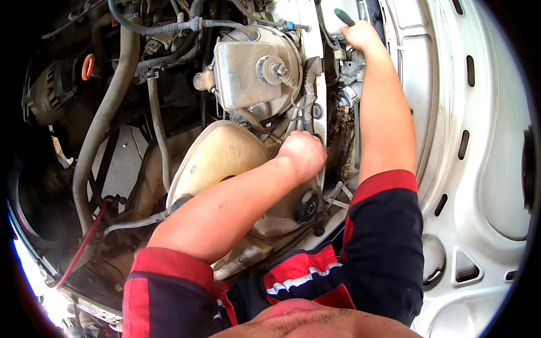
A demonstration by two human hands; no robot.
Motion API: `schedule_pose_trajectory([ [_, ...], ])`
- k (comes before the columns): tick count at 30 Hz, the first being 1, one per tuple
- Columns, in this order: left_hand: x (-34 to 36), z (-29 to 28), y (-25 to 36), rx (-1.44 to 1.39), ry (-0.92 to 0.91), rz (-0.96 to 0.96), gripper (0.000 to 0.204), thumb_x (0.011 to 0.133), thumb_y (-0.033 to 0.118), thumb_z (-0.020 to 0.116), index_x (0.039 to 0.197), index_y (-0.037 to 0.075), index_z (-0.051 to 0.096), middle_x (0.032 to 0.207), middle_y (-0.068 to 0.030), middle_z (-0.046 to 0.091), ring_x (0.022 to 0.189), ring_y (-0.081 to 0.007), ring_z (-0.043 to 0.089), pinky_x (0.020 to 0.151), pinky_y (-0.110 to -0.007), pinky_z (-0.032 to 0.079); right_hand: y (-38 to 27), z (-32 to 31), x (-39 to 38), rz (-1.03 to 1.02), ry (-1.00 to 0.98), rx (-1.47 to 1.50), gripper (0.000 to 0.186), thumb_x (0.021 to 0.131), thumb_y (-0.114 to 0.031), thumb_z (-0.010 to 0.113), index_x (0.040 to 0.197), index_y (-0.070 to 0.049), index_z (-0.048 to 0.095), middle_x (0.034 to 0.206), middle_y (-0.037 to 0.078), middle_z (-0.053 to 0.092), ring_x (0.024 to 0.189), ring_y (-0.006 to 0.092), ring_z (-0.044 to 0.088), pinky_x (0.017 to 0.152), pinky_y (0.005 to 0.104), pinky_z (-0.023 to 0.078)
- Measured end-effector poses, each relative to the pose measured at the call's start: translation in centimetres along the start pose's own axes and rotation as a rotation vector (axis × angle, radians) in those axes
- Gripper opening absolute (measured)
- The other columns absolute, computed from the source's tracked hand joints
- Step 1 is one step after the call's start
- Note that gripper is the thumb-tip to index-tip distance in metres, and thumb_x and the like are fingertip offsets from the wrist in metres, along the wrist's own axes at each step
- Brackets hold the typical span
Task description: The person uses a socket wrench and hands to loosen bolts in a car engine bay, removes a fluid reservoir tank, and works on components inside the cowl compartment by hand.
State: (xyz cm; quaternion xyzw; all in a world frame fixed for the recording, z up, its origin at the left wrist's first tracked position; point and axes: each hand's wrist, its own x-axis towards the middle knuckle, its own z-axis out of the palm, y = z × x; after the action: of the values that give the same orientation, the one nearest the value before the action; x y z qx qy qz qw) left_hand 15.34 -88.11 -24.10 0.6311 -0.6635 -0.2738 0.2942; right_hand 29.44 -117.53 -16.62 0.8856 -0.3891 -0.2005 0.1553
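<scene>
My right hand (359,35) reaches to the top right of the engine bay and grips a tool with a dark green handle (342,16), beside a narrow channel with a silver cylindrical part (350,93) below it. My left hand (301,152) is closed at the edge of a pale metal panel, just right of a cream plastic tank (214,152); what its fingers hold, if anything, is hidden. Above that hand sit a square fluid reservoir (239,70) on a round housing and a corrugated hose (309,96).
Thick grey hoses (110,107), an alternator (48,93), an orange ring handle (88,66) and a thin red hose (84,242) fill the left of the bay. A silver body panel with slots (479,180) runs down the right side.
</scene>
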Motion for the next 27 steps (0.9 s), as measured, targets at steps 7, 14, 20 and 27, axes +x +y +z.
schedule_pose_trajectory([
  [7, -0.1, -1.0, 0.4, -0.008, -0.010, -0.039, 0.023, 0.084, 0.015, 0.060, 0.104, 0.006, 0.067, 0.101, -0.0123, 0.069, 0.098, -0.0273, 0.068, 0.082, -0.040, 0.054, 0.3, 0.1, -7.9, -0.163, 0.602, 0.036, 0.023, 0.086, -0.027, 0.069, 0.098, -0.008, 0.070, 0.117, 0.014, 0.062, 0.096, 0.0375, 0.066, 0.085, 0.0467, 0.053],
  [14, 0.5, -2.0, 1.0, -0.605, 0.327, -0.231, 0.029, 0.084, 0.016, 0.059, 0.107, -0.002, 0.056, 0.100, -0.0227, 0.064, 0.099, -0.0434, 0.062, 0.087, -0.049, 0.051, -0.7, 6.5, -19.6, -0.255, 0.885, 0.934, 0.016, 0.088, -0.010, 0.069, 0.081, 0.001, 0.059, 0.107, 0.018, 0.061, 0.082, 0.0253, 0.063, 0.072, 0.0362, 0.051],
  [20, 0.6, -2.5, 0.0, -0.135, 0.945, 0.002, 0.059, 0.069, 0.005, 0.060, 0.127, -0.007, 0.053, 0.127, -0.0277, 0.050, 0.118, -0.0445, 0.049, 0.102, -0.049, 0.041, -0.7, 11.1, -27.6, 0.039, 0.560, 1.542, 0.020, 0.098, -0.011, 0.050, 0.085, 0.002, 0.057, 0.115, 0.011, 0.063, 0.074, 0.0106, 0.054, 0.065, 0.0251, 0.044],
  [27, 0.5, -1.8, -0.6, -0.073, 0.582, -0.126, 0.035, 0.081, 0.013, 0.059, 0.114, 0.000, 0.057, 0.109, -0.0226, 0.061, 0.101, -0.0399, 0.061, 0.087, -0.049, 0.049, -0.2, 13.2, -28.1, -0.463, 0.873, 1.277, 0.025, 0.097, -0.020, 0.051, 0.084, 0.001, 0.056, 0.107, 0.021, 0.067, 0.090, 0.0260, 0.063, 0.079, 0.0363, 0.052],
])
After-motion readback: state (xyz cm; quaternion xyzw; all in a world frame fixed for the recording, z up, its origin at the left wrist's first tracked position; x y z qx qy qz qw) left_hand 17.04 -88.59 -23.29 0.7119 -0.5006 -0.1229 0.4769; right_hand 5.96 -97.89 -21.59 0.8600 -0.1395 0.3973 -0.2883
